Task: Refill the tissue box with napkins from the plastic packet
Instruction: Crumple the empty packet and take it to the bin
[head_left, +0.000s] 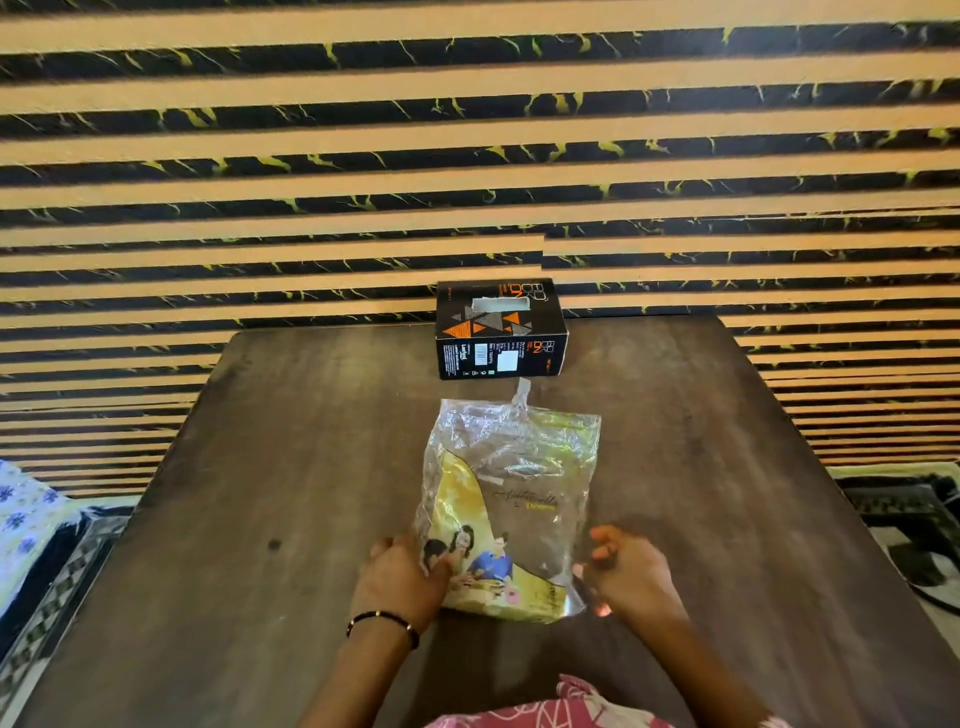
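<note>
Both hands' fingers clamp plastic packet (506, 499) near corners | long axis points toward tissue box (500, 327)

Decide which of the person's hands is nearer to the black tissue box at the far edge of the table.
Neither by much. The left hand grips the plastic packet's near left edge; the right hand holds its near right corner. The tissue box stands beyond, nearly centred between them.
</note>
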